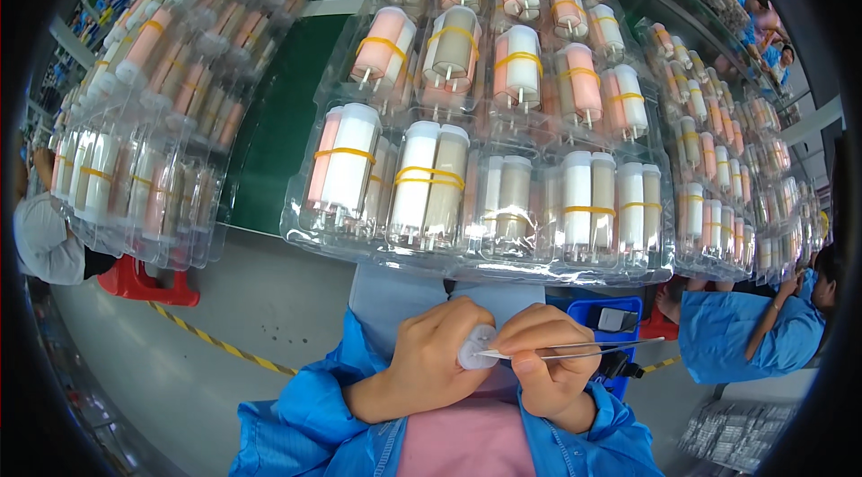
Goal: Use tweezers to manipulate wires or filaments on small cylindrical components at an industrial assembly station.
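In my closed left hand is a whitish cylindrical piece, its round end facing right; the rest of it is hidden by my fingers. My right hand pinches a pair of metal tweezers. The handle ends stick out to the right, and a small white tip at the pinch reaches the round end. Whether that tip is a separate part, I cannot tell. Both hands are close together in front of my chest, just below the near edge of a clear plastic tray.
Bundles of white, pink and grey cylinders with yellow bands fill the tray. More trays stand left and right. A blue bin with a dark box sits right of my lap. A person in blue works at right.
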Demonstrator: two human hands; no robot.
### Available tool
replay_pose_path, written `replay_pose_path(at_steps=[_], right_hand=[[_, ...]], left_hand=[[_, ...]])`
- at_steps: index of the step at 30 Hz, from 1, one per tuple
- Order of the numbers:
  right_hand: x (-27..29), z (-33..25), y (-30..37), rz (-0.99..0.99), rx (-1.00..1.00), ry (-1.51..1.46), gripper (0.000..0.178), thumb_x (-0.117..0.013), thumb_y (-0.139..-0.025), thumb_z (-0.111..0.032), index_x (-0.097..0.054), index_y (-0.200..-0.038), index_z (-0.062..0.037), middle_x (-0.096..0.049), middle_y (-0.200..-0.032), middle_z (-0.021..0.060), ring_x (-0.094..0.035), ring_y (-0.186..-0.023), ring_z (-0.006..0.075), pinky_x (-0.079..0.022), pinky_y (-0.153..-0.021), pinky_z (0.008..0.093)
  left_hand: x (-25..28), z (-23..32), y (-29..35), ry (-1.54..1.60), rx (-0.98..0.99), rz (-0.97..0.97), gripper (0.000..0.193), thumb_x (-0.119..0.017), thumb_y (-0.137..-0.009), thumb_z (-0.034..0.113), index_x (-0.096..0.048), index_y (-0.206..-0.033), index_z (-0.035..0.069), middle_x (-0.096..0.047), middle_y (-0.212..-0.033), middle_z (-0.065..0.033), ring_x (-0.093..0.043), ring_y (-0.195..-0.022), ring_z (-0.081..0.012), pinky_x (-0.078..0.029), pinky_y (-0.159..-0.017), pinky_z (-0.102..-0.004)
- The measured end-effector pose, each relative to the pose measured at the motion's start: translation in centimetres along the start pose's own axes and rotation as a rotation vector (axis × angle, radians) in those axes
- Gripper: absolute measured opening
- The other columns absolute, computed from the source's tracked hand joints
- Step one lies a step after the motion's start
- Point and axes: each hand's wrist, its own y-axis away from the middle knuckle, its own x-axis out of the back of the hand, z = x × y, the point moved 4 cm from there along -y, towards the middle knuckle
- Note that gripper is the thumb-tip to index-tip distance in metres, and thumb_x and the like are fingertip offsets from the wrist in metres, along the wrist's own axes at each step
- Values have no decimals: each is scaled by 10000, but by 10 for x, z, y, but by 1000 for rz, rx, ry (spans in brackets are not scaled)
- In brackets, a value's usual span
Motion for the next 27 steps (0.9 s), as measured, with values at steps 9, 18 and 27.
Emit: replay_pose_path(at_steps=[9, 18, 27], right_hand=[[-1, -5, -1, -37, 57, 105, 108, -716, -761, -33, -654, -835, 16, -663, -788, 129, -613, -618, 231, -481, -536, 288], [-2, -6, -1, -55, 66, 117, 117, -719, -742, -13, -657, -839, 3, -660, -787, 132, -613, -619, 230, -479, -542, 289], [5, 0, 4, 63, 36, 16, 130, -689, -782, -19, -655, -888, 49, -672, -824, 175, -643, -673, 211, -498, -568, 273]], left_hand=[[0, 1, 1, 2, 9, -10, 245, -713, -647, 18, -559, -837, 50, -560, -734, -92, -587, -618, -294, -457, -518, -358], [0, 2, 0, -48, -47, 7, 252, -714, -636, 14, -552, -825, 48, -556, -729, -86, -580, -608, -287, -454, -514, -356], [2, 6, -1, -27, -96, 34, 231, -710, -638, 7, -561, -813, 26, -550, -700, -104, -565, -583, -282, -455, -509, -343]])
